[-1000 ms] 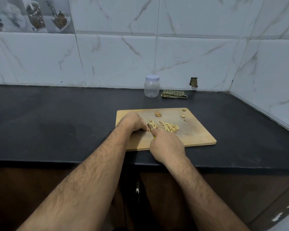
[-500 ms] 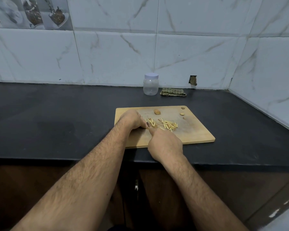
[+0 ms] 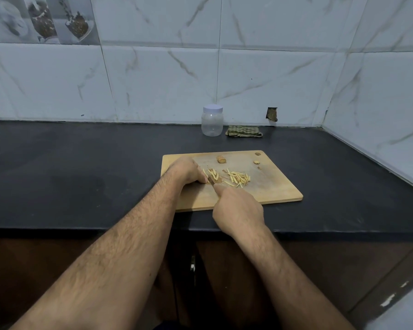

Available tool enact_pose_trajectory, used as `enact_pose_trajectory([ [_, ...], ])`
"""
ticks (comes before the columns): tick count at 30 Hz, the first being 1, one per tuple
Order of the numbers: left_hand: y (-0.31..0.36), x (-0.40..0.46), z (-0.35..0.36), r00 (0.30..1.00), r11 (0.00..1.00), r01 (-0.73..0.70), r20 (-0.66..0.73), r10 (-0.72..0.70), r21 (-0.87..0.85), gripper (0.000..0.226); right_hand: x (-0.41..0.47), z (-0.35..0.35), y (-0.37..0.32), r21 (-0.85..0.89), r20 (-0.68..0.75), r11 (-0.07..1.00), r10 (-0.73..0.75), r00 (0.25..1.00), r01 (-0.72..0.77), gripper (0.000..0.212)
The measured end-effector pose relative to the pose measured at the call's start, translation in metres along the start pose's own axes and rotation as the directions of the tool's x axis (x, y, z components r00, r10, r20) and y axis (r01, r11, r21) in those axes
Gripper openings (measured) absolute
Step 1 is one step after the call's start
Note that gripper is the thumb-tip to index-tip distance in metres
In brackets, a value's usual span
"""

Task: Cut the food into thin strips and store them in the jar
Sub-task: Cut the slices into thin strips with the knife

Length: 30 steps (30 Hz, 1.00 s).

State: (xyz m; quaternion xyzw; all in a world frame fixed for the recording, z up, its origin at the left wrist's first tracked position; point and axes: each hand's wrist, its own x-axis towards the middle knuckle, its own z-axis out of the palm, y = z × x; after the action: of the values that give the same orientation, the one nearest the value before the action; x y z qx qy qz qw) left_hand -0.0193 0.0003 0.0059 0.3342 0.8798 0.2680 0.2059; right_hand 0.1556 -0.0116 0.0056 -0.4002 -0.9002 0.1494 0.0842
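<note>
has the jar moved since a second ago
No. The jar stands at the wall just left of the folded cloth, behind the cutting board, as before; only the camera shifted.

Two bare forearms reach forward from the bottom of the frame and converge toward the middle. The left hand [image 3: 187, 170] lies knuckles up, its fingers curled under and pressed down, fingertips turned toward the other hand. The right hand [image 3: 237, 208] sits just beside it and nearer the body, closed in a fist-like grip with the index finger stretched forward; what it holds is mostly hidden by the hand itself.
</note>
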Motion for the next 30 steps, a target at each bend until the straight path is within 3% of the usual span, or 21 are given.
enact_pose_trajectory([
  [6, -0.002, 0.002, 0.001, 1.0, 0.999, 0.003, 0.0, -0.003, -0.035, 0.03, -0.004, 0.005, 0.009, 0.034, -0.024, 0.999, 0.009, 1.0, -0.008, 0.059],
  [10, -0.004, 0.0, 0.0, 0.999, 0.995, -0.034, 0.007, 0.035, -0.097, 0.005, -0.002, 0.004, 0.009, 0.061, -0.02, 0.998, 0.016, 1.0, -0.015, 0.058],
  [17, -0.014, -0.005, 0.0, 0.995, 0.979, -0.101, -0.016, 0.099, -0.175, 0.004, -0.001, -0.009, 0.012, 0.171, 0.077, 0.983, 0.047, 0.996, -0.06, 0.058],
  [20, -0.023, -0.005, 0.004, 0.989, 0.965, -0.133, -0.091, 0.115, -0.227, 0.013, -0.002, -0.014, 0.011, 0.157, 0.077, 0.986, 0.046, 0.996, -0.058, 0.059],
  [25, -0.032, -0.013, 0.014, 0.918, 0.946, -0.225, -0.375, 0.126, -0.232, 0.022, 0.007, -0.016, -0.004, 0.088, -0.008, 0.996, 0.003, 1.0, -0.002, 0.055],
  [30, -0.032, -0.015, 0.016, 0.899, 0.912, -0.256, -0.425, 0.104, -0.321, 0.024, 0.026, -0.004, -0.029, -0.006, -0.026, 1.0, -0.02, 0.999, 0.02, 0.051],
])
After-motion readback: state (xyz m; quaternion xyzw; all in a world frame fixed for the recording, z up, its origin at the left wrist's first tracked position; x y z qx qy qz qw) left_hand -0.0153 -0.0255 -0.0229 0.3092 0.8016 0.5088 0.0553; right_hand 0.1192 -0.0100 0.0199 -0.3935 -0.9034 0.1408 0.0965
